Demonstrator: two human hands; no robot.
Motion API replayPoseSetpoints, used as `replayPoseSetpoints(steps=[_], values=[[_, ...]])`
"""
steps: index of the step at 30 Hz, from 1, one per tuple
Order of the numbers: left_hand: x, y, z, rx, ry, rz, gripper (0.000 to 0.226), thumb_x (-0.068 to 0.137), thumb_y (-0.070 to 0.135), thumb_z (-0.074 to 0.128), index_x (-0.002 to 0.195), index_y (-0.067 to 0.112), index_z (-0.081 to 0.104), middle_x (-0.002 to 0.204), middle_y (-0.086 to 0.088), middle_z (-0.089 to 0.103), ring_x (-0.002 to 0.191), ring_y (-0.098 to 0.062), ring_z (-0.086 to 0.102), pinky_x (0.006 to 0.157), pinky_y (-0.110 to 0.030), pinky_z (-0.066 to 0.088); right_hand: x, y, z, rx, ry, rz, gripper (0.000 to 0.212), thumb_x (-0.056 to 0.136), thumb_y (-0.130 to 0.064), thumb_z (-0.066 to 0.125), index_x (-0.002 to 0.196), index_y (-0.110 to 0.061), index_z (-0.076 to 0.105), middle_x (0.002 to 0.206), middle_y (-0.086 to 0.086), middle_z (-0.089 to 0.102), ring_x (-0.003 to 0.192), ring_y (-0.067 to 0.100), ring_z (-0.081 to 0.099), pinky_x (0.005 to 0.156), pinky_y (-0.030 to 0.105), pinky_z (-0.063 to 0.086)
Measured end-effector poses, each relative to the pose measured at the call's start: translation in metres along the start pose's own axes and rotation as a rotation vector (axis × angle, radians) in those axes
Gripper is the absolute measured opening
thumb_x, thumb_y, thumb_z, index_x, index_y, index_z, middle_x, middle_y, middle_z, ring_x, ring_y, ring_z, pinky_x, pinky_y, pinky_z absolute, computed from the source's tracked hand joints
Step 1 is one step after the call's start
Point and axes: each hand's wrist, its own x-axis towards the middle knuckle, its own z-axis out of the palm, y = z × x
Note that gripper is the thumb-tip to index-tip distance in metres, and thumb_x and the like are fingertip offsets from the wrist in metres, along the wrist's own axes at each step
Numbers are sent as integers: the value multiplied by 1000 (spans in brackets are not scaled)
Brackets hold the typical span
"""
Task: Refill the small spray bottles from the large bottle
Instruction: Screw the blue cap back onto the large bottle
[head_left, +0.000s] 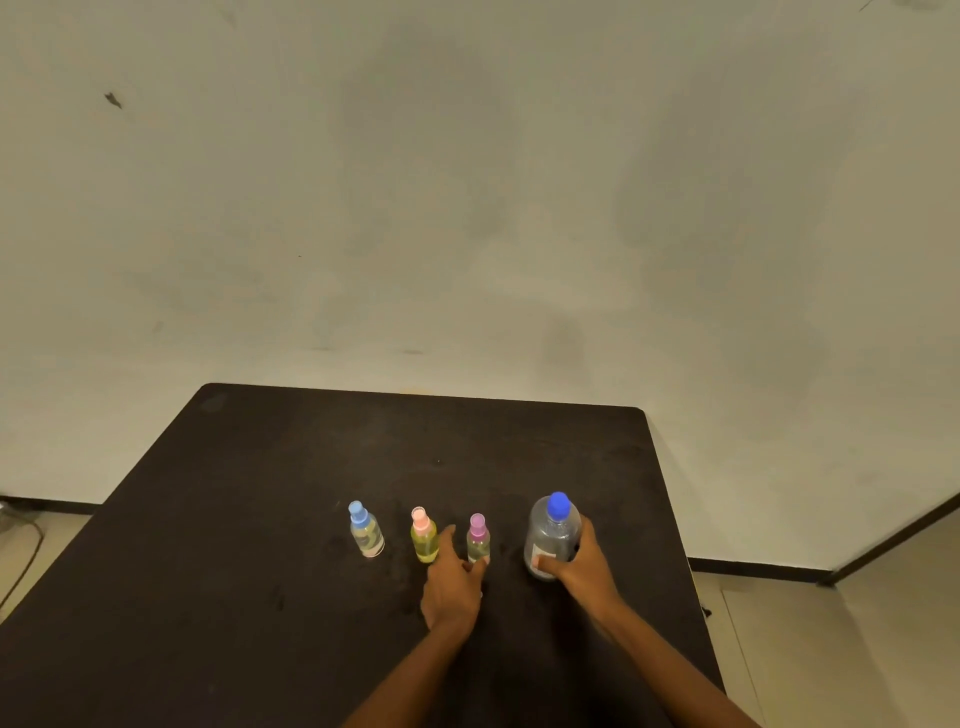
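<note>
Black and matt, the desk (260, 597) fills the lower part of the view. My two hands reach forward over it. My left hand (451, 584), at about 12 o'clock, lies low with the forefinger stretched out straight between two small bottles and the thumb at the foot of the purple-capped spray bottle (478, 540); the fingers are spread, not closed round it, and I cannot tell whether the thumb touches. My right hand (582, 564), at 1 o'clock, is wrapped round the lower body of the large bottle (551, 535), which stands upright with its blue cap on. It is clear plastic with a pale label; its fill level I cannot tell.

Three small spray bottles stand upright in a row, all capped. Left of the purple-capped one stands the pink-capped spray bottle (424, 538) with yellow liquid. At 11 o'clock is the blue-capped spray bottle (366, 532), holding a paler liquid. The purple-capped one also looks pale inside.

Beyond the desk a tiled floor (857, 649) meets a dark skirting (753, 569), and a plain smudged wall (467, 208) rises behind.
</note>
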Motion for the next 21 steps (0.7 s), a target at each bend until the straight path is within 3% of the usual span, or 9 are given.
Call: replayPoseSetpoints(steps=[5,11,13,14,16,19,21], values=[[5,-1,0,22,-46,68,33,89,25,55,122,22,47,94,-1,67,77,-13,66,81,-38,54,1,-1,5,-6,15,43,81,71,-3,74,138,-14,30,137,9,44,126,23,42,105,38,35],[4,2,-2,0,-51,82,36,89,27,55,124,23,46,92,0,67,84,-15,65,82,-37,53,1,-2,7,-19,23,43,83,71,-2,74,140,-14,28,138,7,42,127,23,41,105,37,35],[3,2,-3,1,-64,82,44,89,26,56,130,23,42,89,2,68,83,-14,65,80,-35,53,3,5,7,-30,107,86,85,68,0,75,139,-11,30,139,8,39,127,24,41,104,38,37],[1,0,-4,-1,-73,82,49,88,26,58,134,23,39,87,3,68,82,-13,64,78,-33,52,1,9,7,-12,176,144,81,69,3,73,137,-9,33,137,10,40,123,26,45,99,38,42],[-3,-8,-6,-3,-76,67,54,86,28,60,135,24,37,83,7,67,80,-10,63,73,-28,50,-10,12,8,109,271,321,55,73,8,63,122,-6,43,117,16,49,97,25,54,75,34,50],[-11,-22,-16,5,16,7,21,88,36,57,106,26,53,83,7,64,79,-8,61,75,-31,52,-33,10,22,190,77,493,19,79,7,51,92,-8,52,81,12,58,70,19,52,58,29,45],[-14,-30,-27,-35,105,-58,13,88,35,56,87,23,51,79,3,61,73,-11,59,73,-35,54,-41,5,38,128,-77,487,16,81,4,53,88,-10,56,78,9,61,71,18,56,58,26,48]])
